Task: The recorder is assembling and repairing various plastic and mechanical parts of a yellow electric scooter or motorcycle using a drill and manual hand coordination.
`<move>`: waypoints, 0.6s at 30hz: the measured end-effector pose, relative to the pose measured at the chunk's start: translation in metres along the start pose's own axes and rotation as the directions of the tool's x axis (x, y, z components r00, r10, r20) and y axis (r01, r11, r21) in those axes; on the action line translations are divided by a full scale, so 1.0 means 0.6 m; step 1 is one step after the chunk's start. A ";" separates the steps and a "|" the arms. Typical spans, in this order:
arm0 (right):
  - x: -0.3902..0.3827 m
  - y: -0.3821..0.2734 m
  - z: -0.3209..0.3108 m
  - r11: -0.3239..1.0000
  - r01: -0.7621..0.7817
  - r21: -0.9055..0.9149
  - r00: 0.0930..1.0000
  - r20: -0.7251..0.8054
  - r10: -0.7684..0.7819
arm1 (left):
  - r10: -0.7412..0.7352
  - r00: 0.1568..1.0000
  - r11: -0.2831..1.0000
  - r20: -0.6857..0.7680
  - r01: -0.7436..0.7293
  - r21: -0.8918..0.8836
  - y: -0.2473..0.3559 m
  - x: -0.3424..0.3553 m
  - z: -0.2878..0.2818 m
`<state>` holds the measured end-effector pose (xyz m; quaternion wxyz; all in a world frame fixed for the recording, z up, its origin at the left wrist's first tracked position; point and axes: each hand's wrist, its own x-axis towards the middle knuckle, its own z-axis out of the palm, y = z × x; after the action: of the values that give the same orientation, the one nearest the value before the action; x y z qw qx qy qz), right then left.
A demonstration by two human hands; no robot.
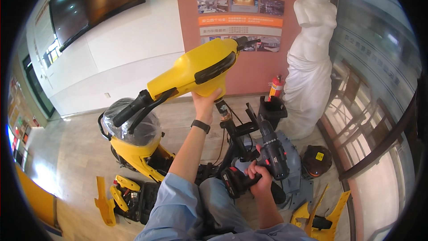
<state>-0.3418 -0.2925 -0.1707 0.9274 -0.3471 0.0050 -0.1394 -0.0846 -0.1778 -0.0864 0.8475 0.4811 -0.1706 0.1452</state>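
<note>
A yellow scooter handlebar cover [191,69] with black grips and brake levers spans the middle of the view, tilted up to the right. My left hand [208,103] grips its underside, fingers wrapped round the lower part. Beneath it stands the black steering column [232,129], with loose dark cables beside it. Lower right, my right hand [261,177] is closed round the handle of a black cordless drill [274,155], whose chuck points up and away from me. The drill's red-and-black battery is toward my knee. The drill hides part of the scooter frame.
At left stands a yellow scooter body [140,149] with a plastic-wrapped seat. Near it lie a black tool case [149,201] and a yellow panel [105,203]. More yellow panels [334,214], a black rounded object [316,159], a white statue [307,76] and a fire extinguisher [276,87] are right.
</note>
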 end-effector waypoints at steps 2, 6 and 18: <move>-0.003 -0.001 0.000 1.000 -0.007 -0.003 1.000 -0.005 0.007 | -0.003 0.999 0.999 -0.046 0.004 0.032 0.000 0.001 0.002; -0.002 0.003 -0.004 1.000 -0.015 0.001 1.000 -0.010 0.016 | 0.004 0.999 0.998 -0.037 -0.002 0.060 -0.002 0.001 0.000; -0.006 0.018 -0.003 1.000 -0.010 0.006 0.999 -0.049 0.011 | 0.086 0.994 0.980 -0.064 -0.073 0.184 0.012 0.001 0.004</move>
<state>-0.3425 -0.2853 -0.1793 0.9287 -0.3409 0.0293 -0.1430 -0.0875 -0.1762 -0.0797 0.7992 0.5438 -0.1452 0.2110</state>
